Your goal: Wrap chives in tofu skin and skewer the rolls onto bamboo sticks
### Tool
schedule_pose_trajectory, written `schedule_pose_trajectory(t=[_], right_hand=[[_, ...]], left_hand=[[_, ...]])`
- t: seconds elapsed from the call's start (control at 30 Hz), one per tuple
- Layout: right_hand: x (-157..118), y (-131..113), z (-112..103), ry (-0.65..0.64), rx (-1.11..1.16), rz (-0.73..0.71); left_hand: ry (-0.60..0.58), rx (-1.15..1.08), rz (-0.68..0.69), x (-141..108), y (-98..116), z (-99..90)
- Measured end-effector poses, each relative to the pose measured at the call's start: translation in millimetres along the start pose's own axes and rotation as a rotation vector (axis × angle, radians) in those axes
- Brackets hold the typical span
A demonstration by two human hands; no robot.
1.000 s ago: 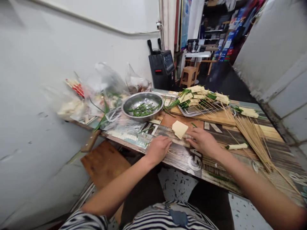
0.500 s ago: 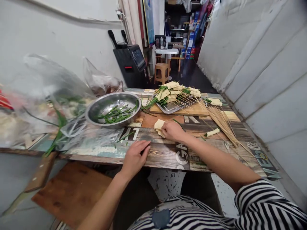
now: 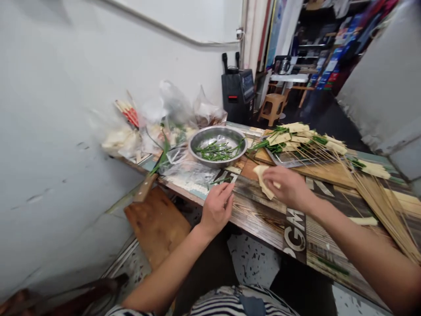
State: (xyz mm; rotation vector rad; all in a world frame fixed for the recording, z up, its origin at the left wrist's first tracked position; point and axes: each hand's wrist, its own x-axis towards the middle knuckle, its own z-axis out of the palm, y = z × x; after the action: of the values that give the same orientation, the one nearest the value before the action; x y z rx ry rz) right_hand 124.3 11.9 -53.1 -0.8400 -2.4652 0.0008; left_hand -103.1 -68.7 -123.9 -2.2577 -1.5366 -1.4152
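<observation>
Pinched in my right hand [image 3: 285, 186] is a pale yellow tofu-skin sheet [image 3: 262, 176], held just over the table. My left hand [image 3: 217, 206] is near the table's front edge, fingers partly spread, with a thin green stem close to its fingertips. A steel bowl [image 3: 217, 164] holding cut green stems [image 3: 219, 151] stands beyond my left hand. Behind my right hand, a metal tray [image 3: 286, 161] bears skewered sheets wrapped around greens [image 3: 297, 136]. A rolled sheet [image 3: 363, 220] lies partly behind my right forearm.
Bare wooden skewers [image 3: 378, 202] lie at the right. Plastic bags [image 3: 179, 105] of food crowd the back left. A knife [image 3: 146, 188] juts over the front edge beside a brown board [image 3: 158, 224] below table height. A black machine [image 3: 237, 94] stands behind the table.
The view has swung left, so the table things appear further right. The sheet in my right hand now looks lifted and more folded.
</observation>
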Motion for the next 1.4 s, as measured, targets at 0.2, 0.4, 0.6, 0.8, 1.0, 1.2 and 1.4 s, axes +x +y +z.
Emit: schedule_pose_trajectory(t=[0.2,0.4,0.6,0.8,1.0,1.2,1.4], right_hand=[[-51.3,-43.0,29.1,-0.270,-0.128,-0.321],[25.5,-8.2,-6.3,-0.125,-0.121,-0.095],[175.9,25.0,30.6,-0.580,-0.398,0.042],[228.0,22.7,106.0,-0.897,-0.292,-0.019],[229.2,21.6,135.1,-0.796,-0.269,-0.029],[244.7,34.5,128.4,-0.725,-0.290,-0.040],[273.5,51.1,142.3,-0.756,-0.297,0.004]], left_hand=[[-0.353,0.025,0.403,-15.7,-3.9,-5.3],[-0.530,0.020,0.356,-8.9,-5.0,-5.5],[-0.532,-0.023,0.334,-1.2,-6.5,-10.7],[-0.376,-0.071,0.269,-4.2,-24.6,-28.4],[-0.305,-0.112,0.259,-2.5,-38.3,-39.4],[-0.269,-0.143,0.269,-0.1,-38.1,-42.4],[-0.258,-0.124,0.244,-3.8,-34.8,-46.8]])
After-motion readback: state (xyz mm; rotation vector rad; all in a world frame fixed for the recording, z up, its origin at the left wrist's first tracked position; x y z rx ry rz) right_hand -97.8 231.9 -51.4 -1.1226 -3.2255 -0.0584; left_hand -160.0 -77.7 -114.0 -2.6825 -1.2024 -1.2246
